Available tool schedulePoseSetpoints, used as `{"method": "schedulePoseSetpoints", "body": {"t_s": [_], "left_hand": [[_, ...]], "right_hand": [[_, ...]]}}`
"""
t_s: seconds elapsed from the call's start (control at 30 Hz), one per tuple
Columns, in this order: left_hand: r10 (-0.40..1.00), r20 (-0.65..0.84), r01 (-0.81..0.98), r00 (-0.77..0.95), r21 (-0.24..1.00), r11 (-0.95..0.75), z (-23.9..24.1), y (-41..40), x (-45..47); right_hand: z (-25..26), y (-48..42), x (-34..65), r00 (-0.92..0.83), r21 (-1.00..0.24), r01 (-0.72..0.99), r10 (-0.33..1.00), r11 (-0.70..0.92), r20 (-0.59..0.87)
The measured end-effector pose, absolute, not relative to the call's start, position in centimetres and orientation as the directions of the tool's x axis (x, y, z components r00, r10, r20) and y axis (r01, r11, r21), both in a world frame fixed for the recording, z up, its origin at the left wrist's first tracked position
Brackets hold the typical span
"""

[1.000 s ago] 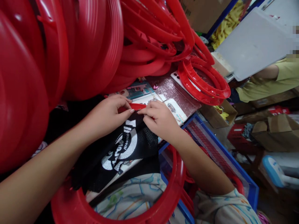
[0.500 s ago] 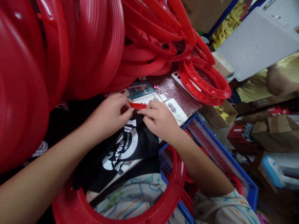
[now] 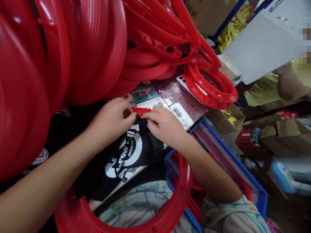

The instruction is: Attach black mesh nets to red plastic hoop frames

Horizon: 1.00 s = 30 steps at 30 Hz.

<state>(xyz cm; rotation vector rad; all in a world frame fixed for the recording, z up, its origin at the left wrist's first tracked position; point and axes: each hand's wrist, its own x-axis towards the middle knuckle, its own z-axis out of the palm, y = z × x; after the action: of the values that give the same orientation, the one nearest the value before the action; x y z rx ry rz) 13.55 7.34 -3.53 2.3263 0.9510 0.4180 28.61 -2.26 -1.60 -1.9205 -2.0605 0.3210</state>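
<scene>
Two hands: the left hand [image 3: 110, 121] and the right hand [image 3: 166, 126] are brought together, fingertips almost touching, over a red edge [image 3: 141, 111].
Left hand: it is closed in a pinch, with the thumb and curled fingers pressed on the near end of the red edge.
Right hand: it is closed as well, with bent fingers clamped on the other end of the red edge where the black mesh [image 3: 148, 150] meets it.
Red edge: it is held between the two hands; only a short curved stretch is seen in the gap between them.
Black mesh: it is spread just under both hands and hangs toward the body; a white round print is borne on it.
Red hoop [image 3: 181, 194]: it is seen below the hands, curving around the lap; whether the red edge is part of it cannot be told.
Stacked hoops [image 3: 85, 48]: many red ones are piled above and to the left of the left hand.
Flat rings [image 3: 211, 89]: two red ones are laid beyond the right hand, well apart from it.
Tabletop [image 3: 175, 92]: printed cards [image 3: 183, 118] are laid on it just beyond the fingers.
Blue crate [image 3: 243, 174]: it is set below and to the right of the right forearm.
Another person's arm [image 3: 289, 82]: it is seen far right, under a white board [image 3: 259, 45].
</scene>
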Motion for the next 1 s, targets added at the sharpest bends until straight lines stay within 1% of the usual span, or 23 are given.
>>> {"method": "schedulePoseSetpoints", "body": {"t_s": [0.1,0.17,0.23,0.3,0.37,0.43,0.53,0.67,0.73,0.87,1.0], "left_hand": [[0.657,0.169,0.424,0.735,0.641,-0.639,-3.9,7.3,13.3],[0.573,0.262,0.315,0.776,0.626,-0.713,-4.2,7.2,13.2],[0.486,0.315,0.232,0.815,0.591,-0.773,-4.4,7.1,13.1],[0.437,0.319,0.202,0.841,0.565,-0.8,-4.5,7.1,13.0],[0.42,0.314,0.195,0.851,0.554,-0.809,-4.6,7.1,13.0],[0.407,0.321,0.182,0.855,0.549,-0.816,-4.6,7.1,13.0],[0.367,0.354,0.142,0.86,0.525,-0.839,-4.4,7.0,12.9],[0.333,0.386,0.128,0.86,0.469,-0.874,-4.4,6.7,12.8],[0.314,0.398,0.127,0.862,0.431,-0.894,-4.6,6.6,12.8],[0.295,0.409,0.147,0.863,0.355,-0.923,-4.9,6.4,12.8],[0.298,0.403,0.166,0.865,0.329,-0.929,-5.0,6.3,12.8]], "right_hand": [[-0.9,-2.5,28.9,0.051,-0.497,0.867,0.998,-0.032,0.024],[-0.5,-2.8,29.1,0.137,-0.541,0.831,0.99,-0.127,-0.021],[-0.3,-3.1,29.2,0.191,-0.563,0.805,0.98,-0.19,-0.056],[-0.3,-3.4,29.3,0.196,-0.583,0.786,0.977,-0.208,-0.084],[-0.4,-3.6,29.3,0.163,-0.596,0.783,0.984,-0.176,-0.077],[-0.6,-3.8,29.3,0.115,-0.58,0.808,0.993,-0.106,-0.021],[-1.1,-3.9,29.5,0.058,-0.525,0.851,0.994,-0.003,0.09],[-1.9,-3.9,30.2,0.002,-0.434,0.898,0.985,0.074,0.173],[-2.2,-3.9,30.4,-0.014,-0.399,0.912,0.979,0.095,0.202],[-2.4,-4.0,30.4,-0.009,-0.386,0.916,0.971,0.104,0.239],[-2.6,-3.9,30.4,-0.022,-0.367,0.921,0.962,0.126,0.274]]}}
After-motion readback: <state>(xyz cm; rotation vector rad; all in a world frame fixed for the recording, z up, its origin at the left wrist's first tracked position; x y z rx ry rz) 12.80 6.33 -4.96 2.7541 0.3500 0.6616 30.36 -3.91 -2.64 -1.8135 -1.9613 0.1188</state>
